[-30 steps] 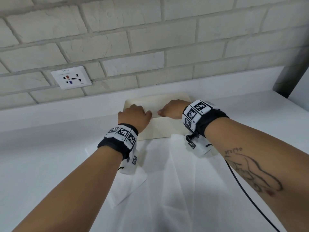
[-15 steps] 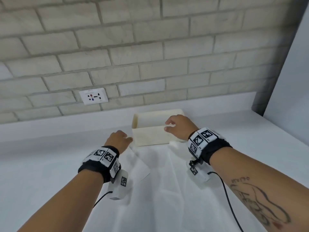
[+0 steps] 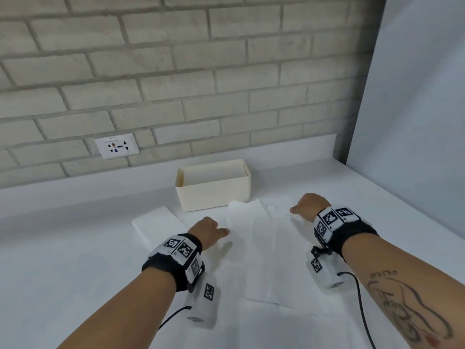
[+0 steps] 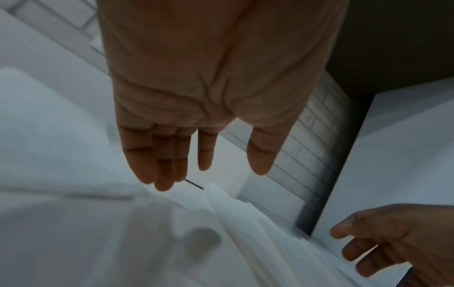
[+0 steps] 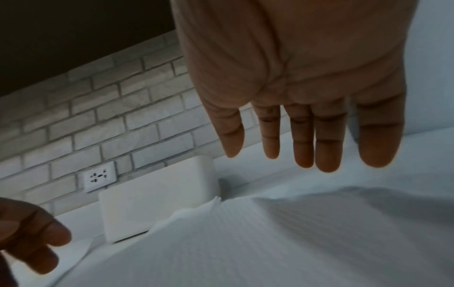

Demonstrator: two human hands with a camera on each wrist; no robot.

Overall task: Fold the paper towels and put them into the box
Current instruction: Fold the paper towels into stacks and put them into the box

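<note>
A cream open-topped box (image 3: 214, 195) stands near the back of the white counter, with white folded paper inside it. In front of the box lies a flat white paper towel (image 3: 264, 250) with lengthwise creases. A smaller folded towel (image 3: 158, 224) lies to its left. My left hand (image 3: 210, 231) hovers over the flat towel's left edge, fingers straight and empty (image 4: 169, 165). My right hand (image 3: 305, 206) hovers over the towel's right far corner, fingers straight and holding nothing (image 5: 317, 143). The right wrist view shows the box (image 5: 157, 198) beyond the ribbed towel (image 5: 270, 242).
A brick wall with a white socket plate (image 3: 117, 146) rises behind the counter's back ledge. A pale panel (image 3: 415, 96) closes the right side. Black cables (image 3: 359, 298) trail from both wrist cameras over the counter.
Both hands have left the box and drawn back toward me, now spread over the flat towel. The head view has tilted up and pulled back.
</note>
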